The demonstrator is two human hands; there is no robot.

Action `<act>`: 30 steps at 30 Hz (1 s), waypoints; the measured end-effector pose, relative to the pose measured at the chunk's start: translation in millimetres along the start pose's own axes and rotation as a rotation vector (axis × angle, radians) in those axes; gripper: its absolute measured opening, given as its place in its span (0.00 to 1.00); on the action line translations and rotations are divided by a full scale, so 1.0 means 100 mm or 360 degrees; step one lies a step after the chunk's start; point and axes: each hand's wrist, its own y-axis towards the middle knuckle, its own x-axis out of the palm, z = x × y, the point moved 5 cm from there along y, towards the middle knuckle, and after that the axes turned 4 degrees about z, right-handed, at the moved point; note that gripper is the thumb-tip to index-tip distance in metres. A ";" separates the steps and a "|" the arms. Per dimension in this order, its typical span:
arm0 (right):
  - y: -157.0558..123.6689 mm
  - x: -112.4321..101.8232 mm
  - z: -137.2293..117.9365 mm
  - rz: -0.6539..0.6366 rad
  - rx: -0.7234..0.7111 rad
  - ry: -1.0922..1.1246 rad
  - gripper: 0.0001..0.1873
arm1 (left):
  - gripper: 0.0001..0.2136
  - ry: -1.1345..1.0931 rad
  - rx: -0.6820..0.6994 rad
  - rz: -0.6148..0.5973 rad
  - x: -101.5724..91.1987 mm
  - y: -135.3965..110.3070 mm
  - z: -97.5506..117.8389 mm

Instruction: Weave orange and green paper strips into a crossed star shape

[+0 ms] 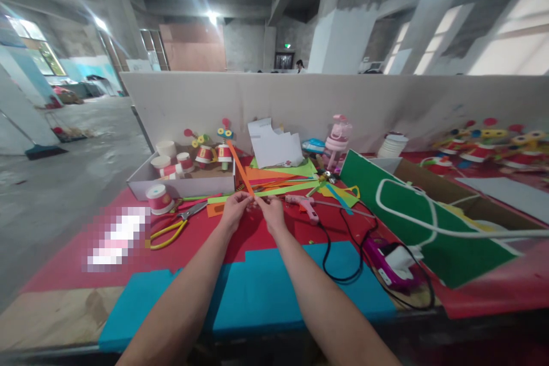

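Both my hands meet at the middle of the red-covered table, pinching the lower end of an orange paper strip (241,167) that slants up and to the left. My left hand (235,210) has its fingers closed on the strip, and my right hand (271,210) grips the same end close beside it. A pink hot glue gun (304,207) lies just right of my right hand. To the left of my hands rest yellow-handled scissors (174,227). Beyond my fingers, green and orange paper pieces (278,176) lie in a loose pile.
A box (184,187) at the left holds paper cups and two cup figures. White cut paper (277,146) leans at the back near a pink bottle (337,143). Rightward are a green board (412,223), a purple power strip (392,266) and black cables. Blue sheets (253,291) cover the front edge.
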 end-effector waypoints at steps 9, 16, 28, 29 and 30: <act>0.05 0.00 0.08 -0.0134 0.0205 0.0342 0.16 | 0.12 -0.0033 0.0004 -0.0011 -0.03 0.01 0.04; 0.00 0.06 0.08 -0.0274 0.0327 0.0451 0.20 | 0.13 -0.0018 -0.0018 -0.0049 -0.04 0.04 -0.01; -0.02 0.04 0.03 -0.0257 0.0283 0.0327 0.20 | 0.13 0.0016 0.0024 -0.0007 -0.04 0.03 0.00; -0.02 0.04 0.03 -0.0249 0.0281 0.0321 0.21 | 0.13 0.0020 0.0031 0.0001 -0.04 0.04 0.00; -0.02 0.04 0.03 -0.0241 0.0279 0.0312 0.21 | 0.13 0.0023 0.0036 0.0008 -0.05 0.04 0.00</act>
